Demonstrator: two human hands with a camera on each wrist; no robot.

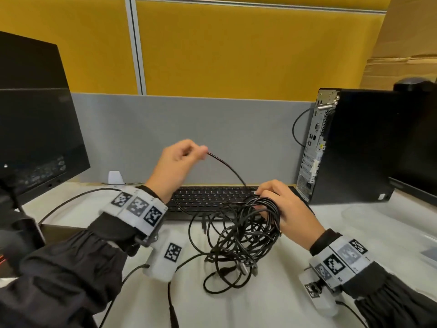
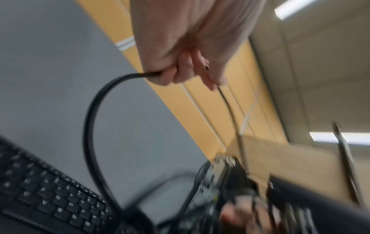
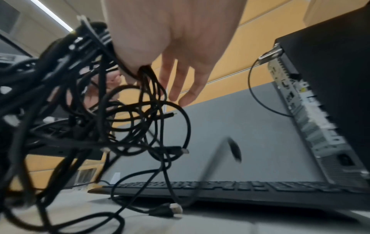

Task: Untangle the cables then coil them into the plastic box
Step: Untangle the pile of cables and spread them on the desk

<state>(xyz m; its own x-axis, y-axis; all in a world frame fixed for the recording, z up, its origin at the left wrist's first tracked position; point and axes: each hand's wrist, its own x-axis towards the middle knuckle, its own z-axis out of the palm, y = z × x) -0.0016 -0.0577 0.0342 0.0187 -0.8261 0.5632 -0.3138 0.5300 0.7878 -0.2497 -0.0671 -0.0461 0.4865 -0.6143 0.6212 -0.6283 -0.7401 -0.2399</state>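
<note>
Two hands work above the table [image 1: 295, 292]: left hand [image 1: 179, 162] pinches one strand, right hand [image 1: 281, 209] clutches the tangled cables [image 1: 241, 235] (too knotted to count) before one keyboard [image 1: 208, 197].

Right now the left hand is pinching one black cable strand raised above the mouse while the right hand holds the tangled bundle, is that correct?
Not quite: the left hand pinches the strand above the keyboard, not a mouse, as the head view shows. The right hand does hold the tangled bundle.
</note>
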